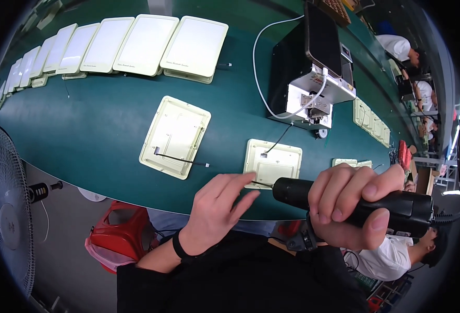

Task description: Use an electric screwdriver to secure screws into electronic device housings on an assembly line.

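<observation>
My right hand (347,208) is wrapped round a black electric screwdriver (292,192), held level with its thin bit pointing left. Close to the tip of that bit is my left hand (217,208), its thumb and forefinger apart and nothing visible between them. Beyond the bit lies a cream plastic housing (274,166) with a dark cable, partly hidden by my left fingers and the screwdriver. A second open cream housing (175,138) rests to the left on the green table (105,130); a black cable with a white plug sticks out over its edge.
A row of cream-framed white panels (146,44) runs along the far left. A black and silver machine (313,73) with a white cable stands behind the right housing. More housings (370,122) lie at right. A fan (5,219) and red bag (118,235) are at left; people sit at right.
</observation>
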Demonstrator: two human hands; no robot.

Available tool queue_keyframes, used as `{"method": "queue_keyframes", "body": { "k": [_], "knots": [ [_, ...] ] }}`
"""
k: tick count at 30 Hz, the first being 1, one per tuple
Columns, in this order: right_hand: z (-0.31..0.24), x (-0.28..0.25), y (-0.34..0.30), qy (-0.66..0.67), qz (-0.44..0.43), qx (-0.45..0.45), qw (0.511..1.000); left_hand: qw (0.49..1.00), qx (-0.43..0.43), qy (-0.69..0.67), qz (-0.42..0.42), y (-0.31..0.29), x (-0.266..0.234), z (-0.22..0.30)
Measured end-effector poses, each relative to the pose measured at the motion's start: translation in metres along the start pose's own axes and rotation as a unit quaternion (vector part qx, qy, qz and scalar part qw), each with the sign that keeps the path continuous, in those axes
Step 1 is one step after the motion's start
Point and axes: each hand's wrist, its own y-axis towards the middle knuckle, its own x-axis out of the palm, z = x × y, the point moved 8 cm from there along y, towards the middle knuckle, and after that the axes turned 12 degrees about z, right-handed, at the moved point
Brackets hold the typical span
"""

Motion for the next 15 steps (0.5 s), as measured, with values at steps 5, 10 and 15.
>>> {"method": "queue_keyframes", "body": {
  "k": [5, 10, 15],
  "knots": [
    [-0.020, -0.007, -0.008, 0.048, 0.016, -0.083, 0.995, 0.999, 0.014, -0.048, 0.020, -0.003, 0.006, -0.006],
    [-0.039, -0.012, -0.012, 0.047, 0.087, -0.165, 0.981, 0.998, -0.025, -0.057, 0.021, -0.003, -0.004, -0.010],
    [-0.039, -0.021, -0.012, 0.021, 0.054, -0.141, 0.988, 0.971, 0.138, 0.070, -0.183, -0.025, 0.026, 0.014]
  ]
}}
